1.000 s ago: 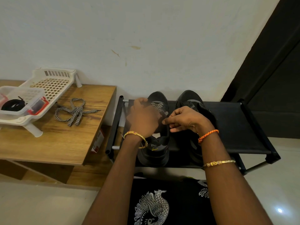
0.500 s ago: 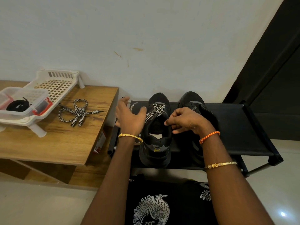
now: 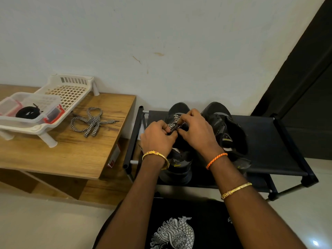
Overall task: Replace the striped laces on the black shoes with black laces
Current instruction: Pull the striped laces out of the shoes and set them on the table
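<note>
Two black shoes stand side by side on a black rack [image 3: 265,141]. The left shoe [image 3: 177,168] still carries a striped lace [image 3: 177,118] near its toe. My left hand [image 3: 158,137] and my right hand [image 3: 195,130] meet over this shoe, both pinching the striped lace at the eyelets. The right shoe [image 3: 224,126] shows no lace, its tongue flopped open. A loose striped lace [image 3: 89,122] lies on the wooden table [image 3: 53,159]. A coiled black lace [image 3: 27,112] sits in a clear box [image 3: 45,103].
A white slotted tray [image 3: 71,90] on legs holds the clear box at the table's far left. A white wall runs behind. A dark doorway [image 3: 305,87] lies to the right. My knee in black printed cloth [image 3: 179,227] is just in front of the rack.
My left hand came back from the rack's left edge to the shoe's middle. My right hand shifted left, so both now meet on the striped lace.
</note>
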Demonstrator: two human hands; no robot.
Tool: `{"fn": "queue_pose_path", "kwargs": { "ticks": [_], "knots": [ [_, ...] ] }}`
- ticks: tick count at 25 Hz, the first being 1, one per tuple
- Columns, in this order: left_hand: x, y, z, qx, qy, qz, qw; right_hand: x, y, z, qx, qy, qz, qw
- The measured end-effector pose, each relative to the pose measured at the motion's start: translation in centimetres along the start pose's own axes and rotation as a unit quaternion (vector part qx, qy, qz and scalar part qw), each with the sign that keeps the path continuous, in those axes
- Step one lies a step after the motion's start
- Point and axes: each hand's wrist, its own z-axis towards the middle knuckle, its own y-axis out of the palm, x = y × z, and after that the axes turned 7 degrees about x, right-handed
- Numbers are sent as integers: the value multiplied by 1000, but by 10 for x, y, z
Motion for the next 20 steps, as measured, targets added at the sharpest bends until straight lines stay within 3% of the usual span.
{"fn": "queue_pose_path", "kwargs": {
  "ticks": [6, 10, 12, 13, 15, 17, 18, 19, 20],
  "knots": [
    [2, 1, -4, 37, 14, -7, 999, 0, 6, -2, 50, -16, 22, 998],
    [-4, 3, 0, 33, 37, -6, 999, 2, 7, -1, 92, 136, 141, 976],
    [-6, 4, 1, 29, 40, -4, 999, 2, 7, 3, 91, 266, 262, 923],
    [-7, 4, 2, 26, 42, -4, 999, 2, 6, 5, 93, 337, 343, 872],
    [-8, 5, 2, 24, 38, -14, 999, 1, 1, 7, 93, 470, 490, 729],
    [-10, 6, 2, 26, 23, -35, 999, 1, -1, 6, 96, 527, 549, 642],
    [-11, 7, 2, 25, 14, -49, 998, 0, -2, 6, 100, 530, 559, 630],
    [-12, 8, 2, 23, 5, -64, 998, -3, -2, 6, 115, 512, 555, 646],
    [-13, 9, 2, 19, -4, -81, 997, -4, -3, 4, 138, 468, 512, 707]
  ]
}}
